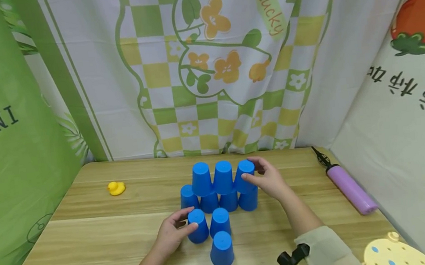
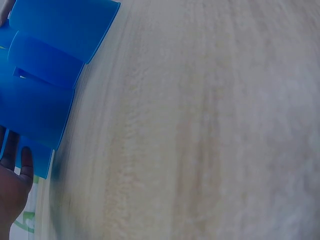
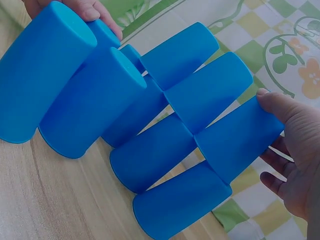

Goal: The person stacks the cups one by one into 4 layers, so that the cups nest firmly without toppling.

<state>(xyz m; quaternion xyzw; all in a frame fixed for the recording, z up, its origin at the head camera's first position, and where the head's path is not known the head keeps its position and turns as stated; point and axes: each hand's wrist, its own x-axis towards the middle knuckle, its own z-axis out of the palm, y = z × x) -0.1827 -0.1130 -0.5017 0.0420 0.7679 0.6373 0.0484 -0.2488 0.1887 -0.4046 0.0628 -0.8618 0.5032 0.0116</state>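
Several upside-down blue cups form a wall, with a bottom row [image 1: 209,202] and three cups on top of it. My right hand [image 1: 268,181] holds the right-hand upper cup [image 1: 244,182], thumb on the near side and fingers behind; the right wrist view shows this cup [image 3: 240,137] resting across the lower row. Closer to me, three more blue cups stand upside down on the table. My left hand [image 1: 171,232] grips the left one [image 1: 198,231] between thumb and fingers. Beside it are a middle cup [image 1: 220,224] and the nearest cup [image 1: 222,253].
A yellow toy duck [image 1: 116,188] sits at the back left of the wooden table [image 1: 90,240]. Along the right edge lies a purple hand pump [image 1: 350,188] with a black nozzle. A pale yellow spotted object [image 1: 394,254] is at the lower right corner. Printed curtains [image 1: 234,116] hang behind.
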